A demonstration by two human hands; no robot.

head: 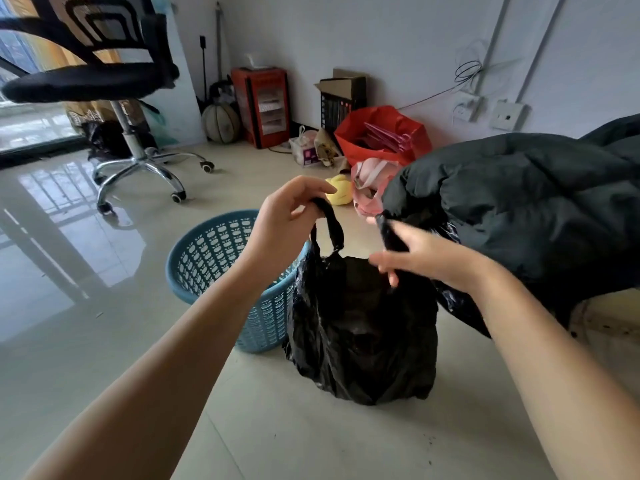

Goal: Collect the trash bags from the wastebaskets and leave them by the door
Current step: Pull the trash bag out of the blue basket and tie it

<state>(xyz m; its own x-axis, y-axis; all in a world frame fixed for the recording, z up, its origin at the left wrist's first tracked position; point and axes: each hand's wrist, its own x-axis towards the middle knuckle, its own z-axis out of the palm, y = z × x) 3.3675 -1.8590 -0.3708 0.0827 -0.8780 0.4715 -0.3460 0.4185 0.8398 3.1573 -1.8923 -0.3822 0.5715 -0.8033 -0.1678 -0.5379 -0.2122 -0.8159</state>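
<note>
One black trash bag [363, 327] stands out of our blue wastebasket [221, 271] at nine o'clock, our left hand [284, 223] and right hand [415, 254] each gripping a handle; no door shows yet.

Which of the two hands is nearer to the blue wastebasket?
Left. The left hand holds a bag handle just above the blue wastebasket's far rim; the right hand is beyond the black trash bag.

- A black trash bag [363, 327] is stood upright on the floor, its two handles pulled up.
- A blue perforated wastebasket [221, 271] is seen touching its left side.
</note>
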